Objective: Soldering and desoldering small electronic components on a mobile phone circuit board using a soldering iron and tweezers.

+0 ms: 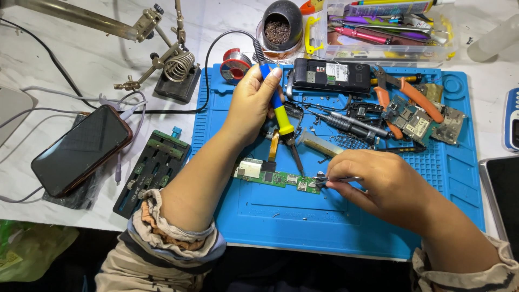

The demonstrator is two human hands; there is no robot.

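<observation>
While the left hand (251, 103) grips a blue-yellow soldering iron (278, 105) above the green circuit board (275, 177), the right hand (373, 181) pinches tweezers (324, 181) at the board's right end. Beyond the board, a screwdriver (351, 124), orange pliers (403, 94) and a black phone (331, 75) crowd the blue mat (324, 227).

Two bare forearms, striped beige-and-grey sleeves pushed up, brownish lining at cuffs

On the white tabletop (81, 59) we see a dark-screened smartphone (81, 148) in a reddish case, lying slantwise at left. At the blue mat's (335, 221) far edge lies an opened black handset (331, 74) bearing a small white label (337, 72). A clear plastic box (386, 32) stands behind it; a black screen (504, 189) shows at right.
</observation>
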